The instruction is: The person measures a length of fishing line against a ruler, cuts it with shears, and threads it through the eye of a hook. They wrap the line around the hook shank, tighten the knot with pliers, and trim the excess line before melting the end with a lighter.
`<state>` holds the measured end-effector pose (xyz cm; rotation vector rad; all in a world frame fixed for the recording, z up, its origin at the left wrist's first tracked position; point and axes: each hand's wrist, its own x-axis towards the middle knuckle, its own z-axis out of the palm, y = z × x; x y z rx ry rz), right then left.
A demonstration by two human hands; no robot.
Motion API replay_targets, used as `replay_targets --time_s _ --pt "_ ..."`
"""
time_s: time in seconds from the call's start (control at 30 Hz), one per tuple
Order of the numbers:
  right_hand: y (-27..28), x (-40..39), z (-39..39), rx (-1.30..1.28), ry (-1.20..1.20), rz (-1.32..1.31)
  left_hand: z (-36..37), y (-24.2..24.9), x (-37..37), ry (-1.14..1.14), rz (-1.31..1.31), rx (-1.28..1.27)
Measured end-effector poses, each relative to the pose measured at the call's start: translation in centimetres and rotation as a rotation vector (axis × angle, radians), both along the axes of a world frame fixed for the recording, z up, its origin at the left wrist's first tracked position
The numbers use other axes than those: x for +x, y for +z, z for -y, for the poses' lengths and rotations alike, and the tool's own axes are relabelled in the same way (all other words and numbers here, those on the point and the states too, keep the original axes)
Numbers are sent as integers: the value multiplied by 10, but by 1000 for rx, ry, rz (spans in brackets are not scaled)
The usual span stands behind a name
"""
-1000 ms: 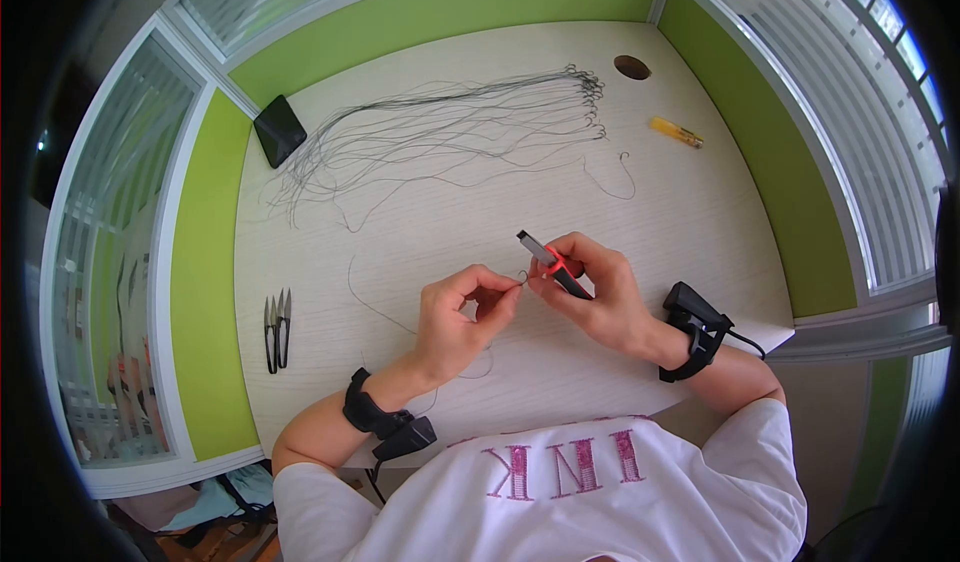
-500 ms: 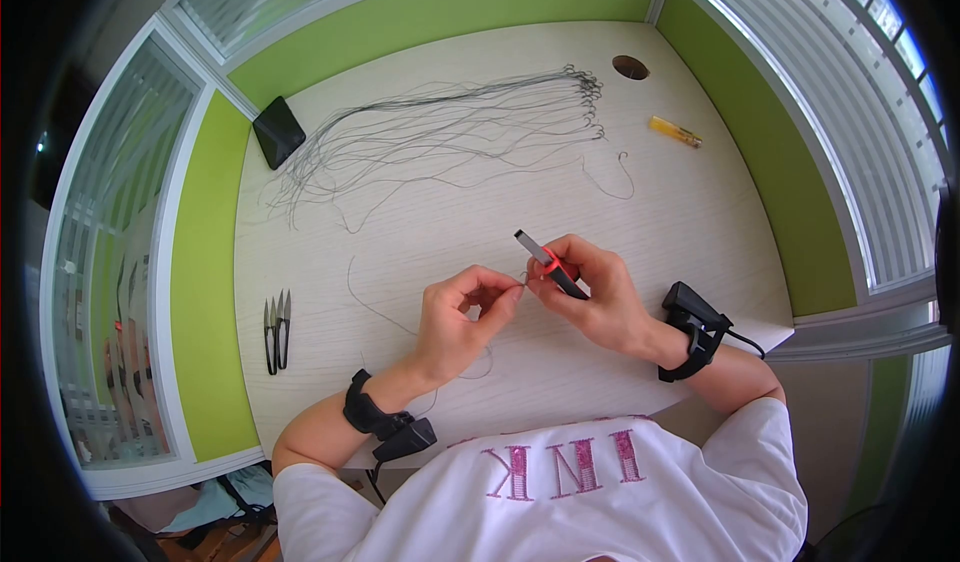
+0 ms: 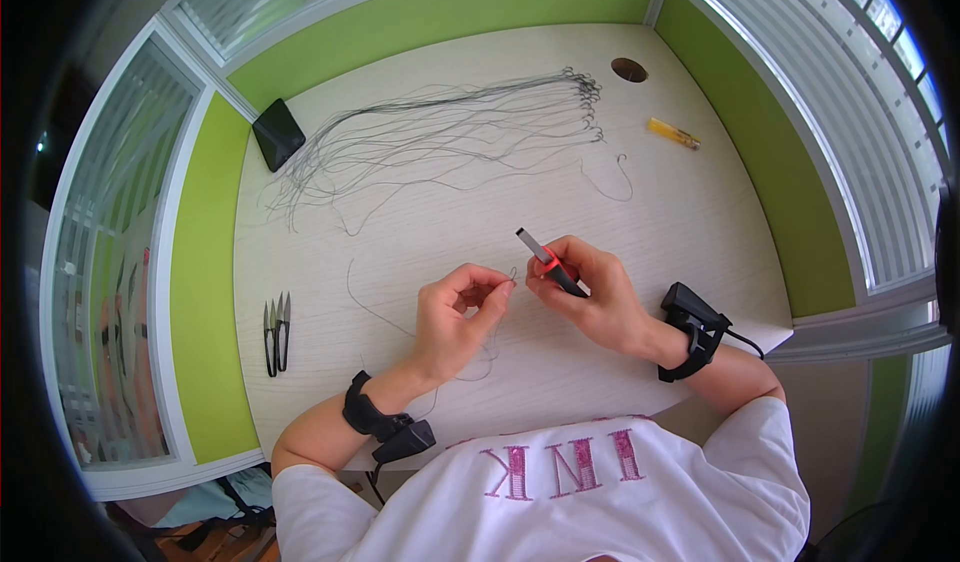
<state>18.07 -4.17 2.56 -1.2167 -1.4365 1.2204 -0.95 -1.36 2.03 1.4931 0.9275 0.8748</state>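
Near the middle of the table, my left hand pinches a small dark hook between thumb and index finger. A thin line trails from under this hand across the tabletop. Just to the right, my right hand is closed round a tool with a flat metal tip and a red and black body. Its tip points up and to the left. A small gap separates the two hands.
Many lines with hooks lie across the back of the table. A single hooked line lies apart. A yellow lighter is at right, a black device at back left, thread snips at left.
My left hand has drawn slightly left with the hook, away from my right hand. My right hand has hardly moved and still holds the tool.
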Motion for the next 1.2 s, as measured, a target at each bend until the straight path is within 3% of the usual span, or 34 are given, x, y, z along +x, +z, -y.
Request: replay_targets --time_s 0.17,0.5,0.7,0.77,0.87,0.97,1.2 --pt "0 -1 -2 136 -41 -1 -1 0 0 -12 24 -39" --pt "0 -2 -1 96 -43 -28 0 -1 0 -53 -11 7" --pt "-4 5 -4 69 -40 24 -2 5 0 60 142 -140" --pt "-9 12 -8 331 -82 251 -3 5 1 68 173 -180" --pt "-16 19 -15 520 -83 372 -7 2 -1 74 206 -239" --pt "-12 24 -17 649 -78 531 -8 1 -3 72 204 -216" --pt "-11 23 -18 737 -88 634 -7 1 -2 61 188 -164"
